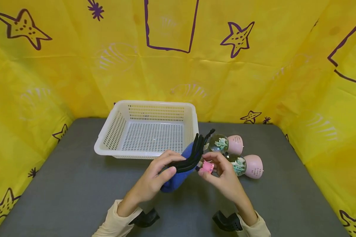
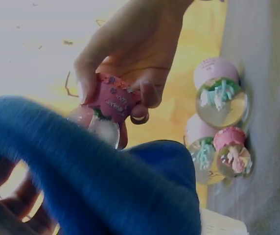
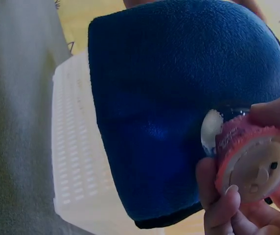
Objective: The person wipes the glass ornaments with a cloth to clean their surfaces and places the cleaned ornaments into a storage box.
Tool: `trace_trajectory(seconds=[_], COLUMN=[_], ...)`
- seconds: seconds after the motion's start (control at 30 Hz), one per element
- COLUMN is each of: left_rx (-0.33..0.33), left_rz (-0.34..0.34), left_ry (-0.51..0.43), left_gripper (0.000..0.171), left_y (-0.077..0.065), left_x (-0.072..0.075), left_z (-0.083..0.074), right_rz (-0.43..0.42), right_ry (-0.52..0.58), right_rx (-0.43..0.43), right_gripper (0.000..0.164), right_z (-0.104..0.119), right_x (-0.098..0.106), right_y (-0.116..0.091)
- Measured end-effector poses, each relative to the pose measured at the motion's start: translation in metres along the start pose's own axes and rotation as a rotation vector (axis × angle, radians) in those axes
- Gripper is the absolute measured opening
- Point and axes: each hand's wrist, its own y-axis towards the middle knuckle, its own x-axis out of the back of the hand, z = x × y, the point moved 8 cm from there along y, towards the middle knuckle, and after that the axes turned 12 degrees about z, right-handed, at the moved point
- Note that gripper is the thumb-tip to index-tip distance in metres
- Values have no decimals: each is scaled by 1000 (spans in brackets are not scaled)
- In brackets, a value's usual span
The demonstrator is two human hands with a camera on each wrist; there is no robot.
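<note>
Globe: small, with a deep pink base and clear bulb; raised above the bench, between the two hands, bulb turned toward the cloth. Contact between bulb and cloth cannot be confirmed.
Globe base: lettering and a flowered rim on its side; the right wrist view shows a pale underside with a raised key.
Right hand: pinches the globe by its base, thumb on one side, fingers on the other.
Cloth: blue, plush, with a black edge; held up just beside the globe, black cords lying across it.
Left hand: grips the cloth at the cords, thumb uppermost; fingertips partly hidden.
Large globes: two, pale pink bases, lying on their sides near each other on the bench, beyond and to the right of the right hand.
Second small globe: pink base, beside the large globes in the left wrist view.
Basket: white, slotted walls, on the bench behind the left hand.
Backdrop: yellow, with purple starfish outlines.
</note>
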Motion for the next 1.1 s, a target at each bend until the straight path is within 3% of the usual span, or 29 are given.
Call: trace_trajectory(seconds=[0.1,0.23,0.33,0.43,0.53,0.63,0.7,0.8,0.97,1.1], left_rx=[0,-1,5,77,185,253,264,230,171,163], left_rz=[26,20,-5,-2,50,115,143,147,78,6], left_ry=[-18,27,72,30,-42,-60,-42,-18,11,-2], left_gripper=[32,25,38,59,84,94,92,80,58,44], left_y=[0,1,0,0,-1,0,0,1,1,-1], left_x=[-1,-2,-2,-4,-9,-15,-17,-17,-9,-1], left_z=[2,5,7,14,22,28,29,28,26,27], right_rz=[-3,36,59,82,113,130,125,113,115,128], right_ry=[13,45,55,54,54,49,36,4,-39,-32], right_rx=[25,61,69,72,57,50,71,125,201,244], right_gripper=[36,35,35,36,37,39,41,44,44,44], right_z=[-1,-1,-1,1,3,5,6,10,14,17], right_x=[0,-2,-4,-7,-13,-18,-19,-20,-21,-23], right_y=[1,2,3,3,2,3,3,2,3,4])
